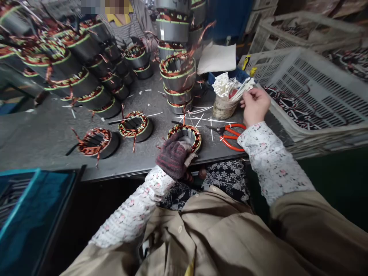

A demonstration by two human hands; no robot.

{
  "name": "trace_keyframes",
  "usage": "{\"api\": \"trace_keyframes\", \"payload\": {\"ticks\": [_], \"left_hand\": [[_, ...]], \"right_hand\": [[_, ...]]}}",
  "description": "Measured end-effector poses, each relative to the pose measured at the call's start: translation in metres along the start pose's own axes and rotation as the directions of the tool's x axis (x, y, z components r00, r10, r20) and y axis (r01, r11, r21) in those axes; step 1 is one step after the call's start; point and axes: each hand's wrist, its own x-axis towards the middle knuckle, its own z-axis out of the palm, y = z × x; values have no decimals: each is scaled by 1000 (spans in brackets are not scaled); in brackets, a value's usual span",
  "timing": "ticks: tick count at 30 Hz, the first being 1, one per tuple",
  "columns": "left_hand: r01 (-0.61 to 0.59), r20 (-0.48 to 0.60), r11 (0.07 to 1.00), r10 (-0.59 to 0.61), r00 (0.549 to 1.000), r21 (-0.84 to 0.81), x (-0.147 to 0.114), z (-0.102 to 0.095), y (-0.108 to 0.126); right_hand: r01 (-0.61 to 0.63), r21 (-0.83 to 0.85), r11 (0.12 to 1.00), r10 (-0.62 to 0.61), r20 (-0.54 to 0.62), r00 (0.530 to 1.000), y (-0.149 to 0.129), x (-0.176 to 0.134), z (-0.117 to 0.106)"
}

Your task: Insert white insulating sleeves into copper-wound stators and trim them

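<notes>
My left hand (173,156), in a dark knitted glove, grips the near left rim of a motor stator (198,140) at the table's front edge. Its fingers curl over the ring and partly hide it. My bare right hand (255,105) pinches thin white strips (243,87) at the right side of a packed jar (224,108). How many strips lie between the fingertips I cannot tell. Below that hand lie red-handled pliers (233,137), jaws pointing left. Loose white strips (198,111) are scattered between the stator and the jar.
Two more stators, one nearer (97,142) and one farther (138,126), sit to the left. Stacked stators (176,76) rise behind, with more at far left. A white crate (310,84) of wires stands right; a teal bin (34,191) is lower left. Another person (135,19) is across the table.
</notes>
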Motion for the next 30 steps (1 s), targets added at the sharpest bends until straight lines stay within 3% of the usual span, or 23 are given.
{"api": "trace_keyframes", "payload": {"ticks": [5,10,12,15,17,18,22,25,27,30], "left_hand": [[28,-22,999,-28,999,14,1,7,2],[56,-10,998,-55,998,9,0,10,4],[73,-3,997,-73,997,20,-1,11,5],[97,-4,995,-97,995,16,-3,11,8],[126,8,992,-126,992,-4,-3,10,9],[146,22,989,-146,989,-9,-3,10,10],[206,68,978,-206,976,18,-2,8,11],[206,110,978,-204,973,-5,-2,10,9],[240,136,969,-230,964,-59,-2,13,8],[353,152,897,-323,934,-265,-4,17,9]], "right_hand": [[65,20,998,-65,-29,997,-25,-31,-15],[261,160,952,-280,110,954,-63,-104,-26],[424,88,901,-433,223,873,-67,-134,-34],[685,143,715,-673,409,617,-60,-165,-48],[727,263,635,-745,458,485,-53,-176,-56],[727,299,618,-762,454,461,-49,-180,-60],[702,303,644,-741,476,474,-43,-184,-68],[668,278,690,-692,526,495,-47,-181,-62],[615,274,739,-647,540,538,-51,-176,-48],[469,283,837,-544,532,649,-55,-171,-24]]}}
